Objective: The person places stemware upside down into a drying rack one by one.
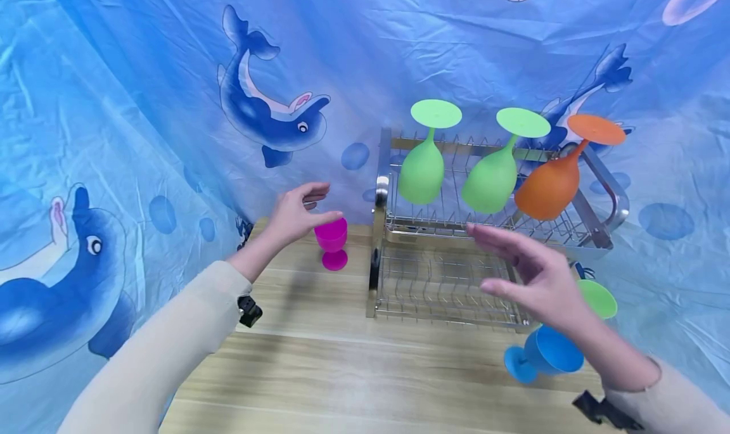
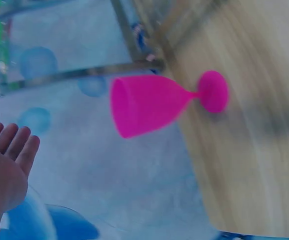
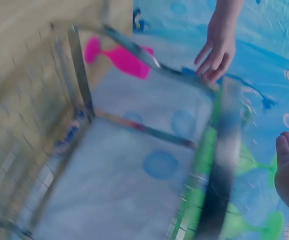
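Here, the left hand (image 1: 296,213) and right hand (image 1: 533,272) are empty, fingers parted; a low left-hand bump could topple the pink goblet (image 1: 331,236), nine o'clock from the rack (image 1: 422,236).

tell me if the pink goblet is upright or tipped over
Upright: the pink goblet stands with its round foot down on the wooden table and its bowl above.

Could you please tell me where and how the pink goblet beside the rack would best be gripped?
Probably by its bowl, with the left hand coming from the left: the pink goblet stands upright, its wide bowl above a short, thin stem, and the rack stands to its right, so the left side seems freer.
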The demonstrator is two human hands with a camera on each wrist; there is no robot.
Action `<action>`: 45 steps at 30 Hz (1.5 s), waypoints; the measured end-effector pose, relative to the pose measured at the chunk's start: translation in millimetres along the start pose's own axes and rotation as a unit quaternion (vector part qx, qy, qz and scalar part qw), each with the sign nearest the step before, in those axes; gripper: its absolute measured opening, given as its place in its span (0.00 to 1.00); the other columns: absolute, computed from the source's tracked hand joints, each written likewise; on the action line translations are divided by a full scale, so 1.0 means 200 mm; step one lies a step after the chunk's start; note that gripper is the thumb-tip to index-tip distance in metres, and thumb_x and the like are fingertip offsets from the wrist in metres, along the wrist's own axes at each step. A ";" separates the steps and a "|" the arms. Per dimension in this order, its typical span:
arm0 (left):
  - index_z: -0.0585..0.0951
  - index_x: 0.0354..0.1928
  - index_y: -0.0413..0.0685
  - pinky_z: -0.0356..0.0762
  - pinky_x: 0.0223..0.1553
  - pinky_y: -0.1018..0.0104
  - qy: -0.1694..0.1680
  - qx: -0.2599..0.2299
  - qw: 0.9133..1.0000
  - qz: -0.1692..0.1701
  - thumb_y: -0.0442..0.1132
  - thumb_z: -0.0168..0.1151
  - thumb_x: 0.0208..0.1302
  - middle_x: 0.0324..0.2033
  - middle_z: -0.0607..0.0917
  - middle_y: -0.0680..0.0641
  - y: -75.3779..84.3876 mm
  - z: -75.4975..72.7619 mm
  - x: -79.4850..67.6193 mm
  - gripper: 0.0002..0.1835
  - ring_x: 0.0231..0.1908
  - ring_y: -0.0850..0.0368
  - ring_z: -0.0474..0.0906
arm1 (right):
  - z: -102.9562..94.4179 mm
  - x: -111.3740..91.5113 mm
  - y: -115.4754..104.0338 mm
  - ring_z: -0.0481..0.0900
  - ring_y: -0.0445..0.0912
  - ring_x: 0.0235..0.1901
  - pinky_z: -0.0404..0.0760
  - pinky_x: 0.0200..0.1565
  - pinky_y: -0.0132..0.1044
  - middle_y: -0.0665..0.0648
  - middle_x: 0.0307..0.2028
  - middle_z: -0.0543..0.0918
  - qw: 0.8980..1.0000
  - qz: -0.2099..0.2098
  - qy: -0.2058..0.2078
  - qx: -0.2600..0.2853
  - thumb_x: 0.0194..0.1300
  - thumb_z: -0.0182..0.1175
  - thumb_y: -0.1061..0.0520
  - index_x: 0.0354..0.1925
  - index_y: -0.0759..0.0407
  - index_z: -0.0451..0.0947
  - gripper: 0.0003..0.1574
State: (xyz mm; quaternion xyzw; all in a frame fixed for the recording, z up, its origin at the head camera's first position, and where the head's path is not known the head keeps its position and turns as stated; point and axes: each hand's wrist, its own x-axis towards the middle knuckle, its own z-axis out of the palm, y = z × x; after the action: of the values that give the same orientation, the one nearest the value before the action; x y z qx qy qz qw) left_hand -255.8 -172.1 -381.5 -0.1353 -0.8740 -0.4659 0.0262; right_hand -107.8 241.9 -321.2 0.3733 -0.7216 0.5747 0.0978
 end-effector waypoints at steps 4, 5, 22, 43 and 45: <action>0.71 0.78 0.47 0.74 0.72 0.45 -0.028 0.075 0.997 0.015 0.60 0.84 0.54 0.73 0.77 0.42 -0.16 0.04 0.02 0.53 0.71 0.40 0.74 | 0.09 -0.12 0.06 0.78 0.48 0.70 0.76 0.69 0.36 0.66 0.69 0.79 1.000 0.016 -0.004 0.013 0.50 0.70 0.85 0.69 0.79 0.71 0.47; 0.70 0.79 0.47 0.73 0.73 0.43 -0.033 0.091 0.995 0.019 0.61 0.84 0.54 0.74 0.75 0.42 -0.19 0.05 0.02 0.55 0.72 0.39 0.72 | 0.11 -0.14 0.08 0.78 0.47 0.70 0.76 0.70 0.36 0.65 0.69 0.80 1.000 0.026 -0.008 0.011 0.50 0.70 0.85 0.69 0.79 0.71 0.47; 0.56 0.85 0.50 0.66 0.74 0.29 -0.037 0.072 0.995 -0.059 0.61 0.86 0.48 0.80 0.64 0.38 -0.55 0.23 0.04 0.67 0.79 0.35 0.60 | 0.34 -0.43 0.46 0.79 0.36 0.66 0.78 0.67 0.29 0.66 0.68 0.81 0.982 0.181 -0.021 -0.045 0.62 0.76 0.67 0.71 0.64 0.75 0.40; 0.60 0.82 0.43 0.79 0.65 0.34 0.027 0.017 0.995 -0.095 0.55 0.86 0.51 0.71 0.73 0.33 -0.69 0.40 0.05 0.62 0.67 0.32 0.74 | 0.43 -0.51 0.66 0.81 0.52 0.67 0.80 0.66 0.37 0.72 0.67 0.80 0.976 0.219 0.016 -0.005 0.66 0.74 0.66 0.70 0.71 0.74 0.37; 0.61 0.81 0.43 0.80 0.64 0.35 0.035 0.013 0.995 -0.097 0.54 0.86 0.52 0.70 0.74 0.33 -0.69 0.42 0.05 0.61 0.66 0.32 0.75 | 0.45 -0.51 0.66 0.81 0.53 0.67 0.80 0.67 0.40 0.73 0.67 0.79 0.976 0.217 0.013 -0.002 0.66 0.73 0.67 0.70 0.71 0.74 0.37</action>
State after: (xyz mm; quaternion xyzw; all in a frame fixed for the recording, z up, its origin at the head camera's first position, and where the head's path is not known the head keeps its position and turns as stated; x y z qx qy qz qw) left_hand -294.2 -174.4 -539.6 -0.0330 -0.8874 -0.4596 0.0130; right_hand -96.8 213.2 -508.2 0.2007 -0.7849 0.5858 -0.0193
